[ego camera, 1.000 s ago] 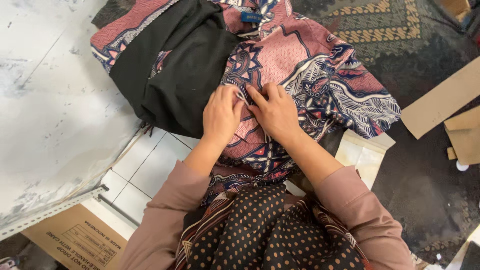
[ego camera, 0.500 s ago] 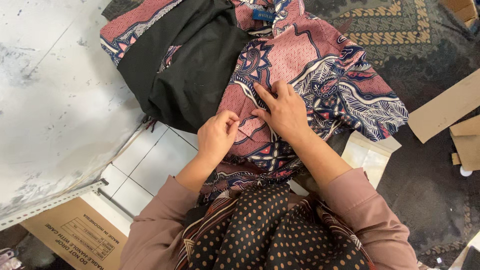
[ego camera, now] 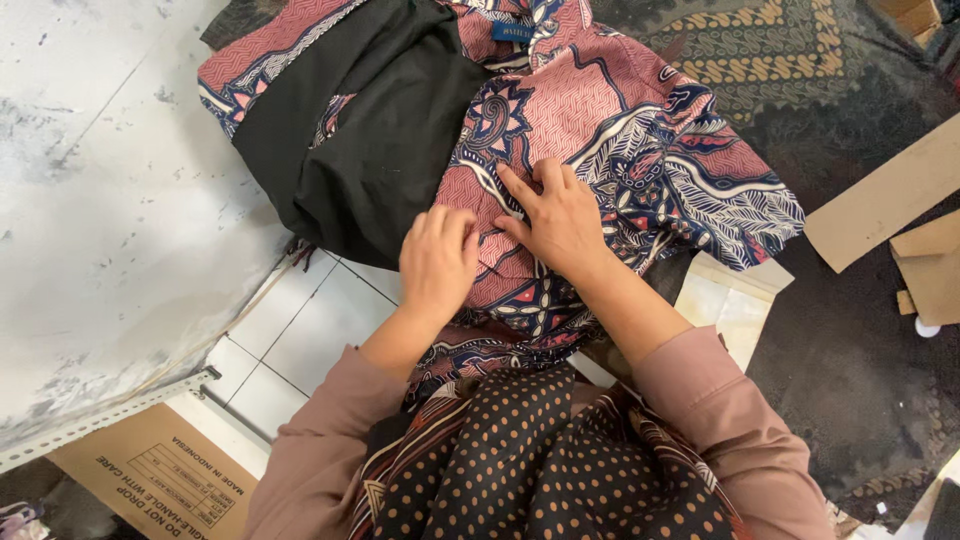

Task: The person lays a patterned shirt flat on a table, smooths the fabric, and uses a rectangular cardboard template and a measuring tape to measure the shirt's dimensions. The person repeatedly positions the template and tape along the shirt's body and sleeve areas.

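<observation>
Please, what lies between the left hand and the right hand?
In the head view, only the patterned pink shirt shows between the left hand and right hand.

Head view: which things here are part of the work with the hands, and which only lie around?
In the work:
- patterned shirt, under both hands
- left hand, flat on it
- right hand, flat on it
- black lining

Lying about:
- cardboard pieces
- cardboard box
- carpet
- white paper
</observation>
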